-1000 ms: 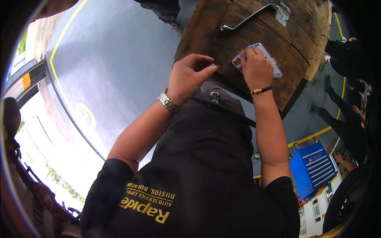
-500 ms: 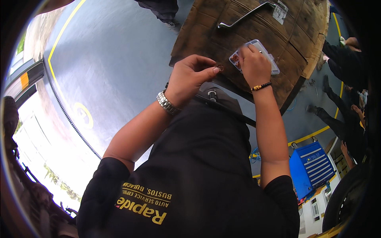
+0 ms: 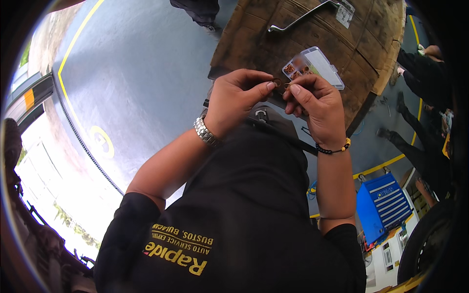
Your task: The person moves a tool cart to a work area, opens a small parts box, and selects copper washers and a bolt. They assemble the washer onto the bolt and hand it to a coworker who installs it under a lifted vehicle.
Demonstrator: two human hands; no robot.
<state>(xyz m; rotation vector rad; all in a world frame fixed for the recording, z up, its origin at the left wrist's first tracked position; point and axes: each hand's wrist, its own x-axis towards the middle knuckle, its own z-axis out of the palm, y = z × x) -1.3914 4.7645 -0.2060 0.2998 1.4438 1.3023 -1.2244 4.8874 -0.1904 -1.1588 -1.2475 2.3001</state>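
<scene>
My left hand (image 3: 238, 96) pinches a small thin copper-coloured ring washer (image 3: 277, 82) between thumb and forefinger. Close beside it, my right hand (image 3: 320, 103) pinches a second ring washer (image 3: 287, 86) in the same way. The two rings are nearly level and look slightly apart; whether they touch is hard to tell. Just beyond my right hand lies an opened clear plastic compartment box (image 3: 323, 68). Several copper washers (image 3: 291, 69) fill its compartments, and my right fingers hide part of its near edge.
Worn brown cardboard (image 3: 254, 44) covers the surface under the box. A long offset ring wrench (image 3: 304, 18) and a printed label (image 3: 345, 14) lie on its far part. Other people's legs (image 3: 413, 146) show at right, near a blue tool cabinet (image 3: 384, 205) and a tyre (image 3: 425, 249).
My right hand has come out of the box toward me and left, now with a ring washer in its fingers. My left hand has shifted slightly right, keeping its ring.
</scene>
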